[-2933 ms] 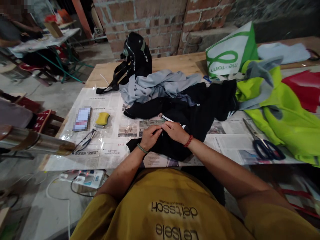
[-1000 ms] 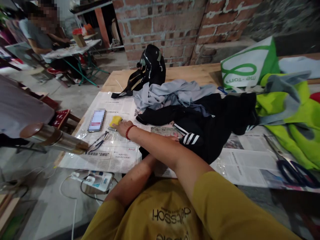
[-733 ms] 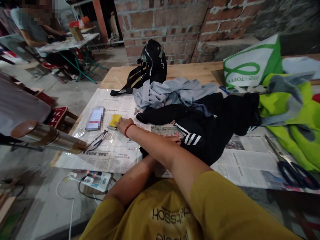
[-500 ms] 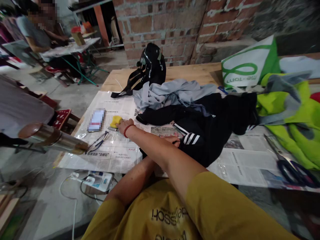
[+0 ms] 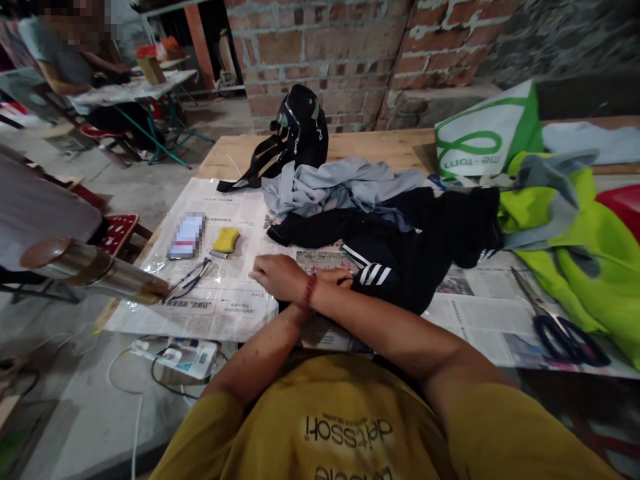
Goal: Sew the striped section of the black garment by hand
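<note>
My right forearm, with a red bead bracelet on its wrist, crosses over my left one. My right hand (image 5: 278, 276) is curled closed above the newspaper; anything inside its fingers is hidden. Beyond it, partly covered, my left hand (image 5: 337, 276) has its fingers closed at the white-striped edge of a black garment (image 5: 425, 250). A yellow sponge (image 5: 227, 239) lies apart from my right hand, with a small pale cylinder against its near side. Dark-handled pliers or snips (image 5: 193, 280) and a phone (image 5: 187, 235) are farther left.
A metal flask (image 5: 100, 270) stands at the left edge near a power strip (image 5: 187, 357). Behind are grey cloth (image 5: 340, 187), a black bag (image 5: 305, 127) and a green-white bag (image 5: 487, 133). Large scissors (image 5: 560, 327) and a neon-yellow garment (image 5: 575, 227) lie right. Other people sit at left.
My right hand has come away from the yellow sponge, back toward my left hand, and its fingers are now curled. The sponge stays on the newspaper. My left hand remains at the black garment.
</note>
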The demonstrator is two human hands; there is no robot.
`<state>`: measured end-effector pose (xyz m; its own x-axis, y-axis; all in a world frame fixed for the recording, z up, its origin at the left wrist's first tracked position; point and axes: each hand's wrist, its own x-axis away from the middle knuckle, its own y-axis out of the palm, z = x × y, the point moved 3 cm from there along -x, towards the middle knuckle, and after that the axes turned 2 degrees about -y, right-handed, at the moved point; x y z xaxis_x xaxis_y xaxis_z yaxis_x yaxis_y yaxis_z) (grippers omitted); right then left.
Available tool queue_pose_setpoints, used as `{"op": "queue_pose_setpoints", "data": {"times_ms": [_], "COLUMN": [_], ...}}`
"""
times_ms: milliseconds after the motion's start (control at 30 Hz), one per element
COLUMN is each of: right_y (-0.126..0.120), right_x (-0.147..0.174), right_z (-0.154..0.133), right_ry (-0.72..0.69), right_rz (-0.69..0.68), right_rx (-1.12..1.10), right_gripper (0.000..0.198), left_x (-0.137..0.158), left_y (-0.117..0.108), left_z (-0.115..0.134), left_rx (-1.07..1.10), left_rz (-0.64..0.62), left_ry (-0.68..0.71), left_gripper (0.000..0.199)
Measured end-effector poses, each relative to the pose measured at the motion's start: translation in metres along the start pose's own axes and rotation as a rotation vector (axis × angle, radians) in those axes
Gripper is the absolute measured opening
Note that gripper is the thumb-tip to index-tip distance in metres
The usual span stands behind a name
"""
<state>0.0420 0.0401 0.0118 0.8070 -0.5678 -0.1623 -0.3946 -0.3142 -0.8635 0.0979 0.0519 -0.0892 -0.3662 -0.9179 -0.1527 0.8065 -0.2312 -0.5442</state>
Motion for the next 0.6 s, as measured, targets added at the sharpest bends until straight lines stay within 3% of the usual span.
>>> {"op": "queue_pose_setpoints", "data": {"times_ms": [133, 233, 333, 500, 600], "right_y": [0.008, 0.019, 0.029, 0.036, 0.042], "right_x": [0.072, 0.116, 0.149, 0.177, 0.181], "right_z": [-0.011, -0.012, -0.002, 0.023, 0.035], "right_ry": [-0.005, -0.153, -0.218, -0.084, 0.032], "right_rz": [0.164, 0.302, 0.338, 0.388, 0.389], "right_rx": [-0.147, -0.286, -0.334, -0.268, -0.318], "right_gripper": [0.035, 0.023, 0.018, 0.018, 0.020], "left_x": [0.001, 0.002, 0.003, 0.004, 0.006], "left_y": [0.001, -0.002, -0.005, -0.016, -0.035], "left_z": [0.000, 0.002, 0.002, 0.006, 0.012], "left_rx": [-0.014, 0.057, 0.212, 0.634, 0.832], "left_rz": [0.036, 0.086, 0.118, 0.125, 0.322], "left_ry": [-0.025, -0.062, -0.123, -0.090, -0.004], "left_gripper": [0.015, 0.015, 0.018, 0.035, 0.032]}}
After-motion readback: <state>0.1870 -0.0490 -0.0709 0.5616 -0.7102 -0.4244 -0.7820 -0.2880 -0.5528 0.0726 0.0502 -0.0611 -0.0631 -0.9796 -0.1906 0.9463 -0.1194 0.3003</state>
